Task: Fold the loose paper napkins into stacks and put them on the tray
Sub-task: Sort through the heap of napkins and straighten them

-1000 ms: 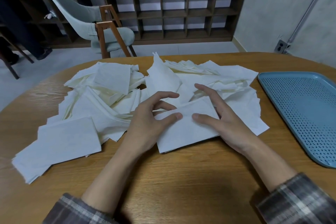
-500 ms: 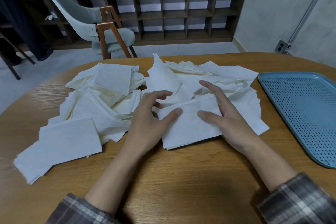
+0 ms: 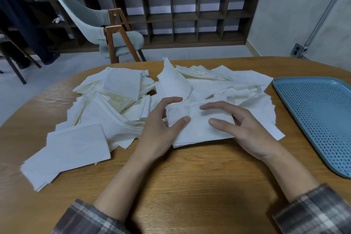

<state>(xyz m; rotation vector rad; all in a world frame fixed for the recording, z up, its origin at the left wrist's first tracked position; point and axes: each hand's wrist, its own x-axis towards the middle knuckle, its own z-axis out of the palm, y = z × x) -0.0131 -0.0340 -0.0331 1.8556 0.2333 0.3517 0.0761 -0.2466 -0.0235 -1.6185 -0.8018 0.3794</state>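
A folded stack of white napkins point(image 3: 197, 131) lies on the wooden table point(image 3: 190, 176) in front of me. My left hand point(image 3: 159, 129) holds its left edge, thumb on top and fingers curled at the side. My right hand point(image 3: 243, 129) rests on the right part, with thumb and forefinger laid flat on the top sheet. Behind and to the left spreads a loose pile of white napkins point(image 3: 117, 108). More of these napkins point(image 3: 228, 81) lie behind the stack. The blue perforated tray point(image 3: 313, 112) sits at the right, with nothing on it.
A squared bundle of napkins point(image 3: 76, 144) lies at the near left of the table. Beyond the table stand a grey chair point(image 3: 106, 30) with wooden legs and a low open shelf point(image 3: 190, 15) carrying potted plants.
The stack's near edge has shifted a little away from me. My right forefinger has slid leftward across the top, and my left fingers have closed in on the left edge.
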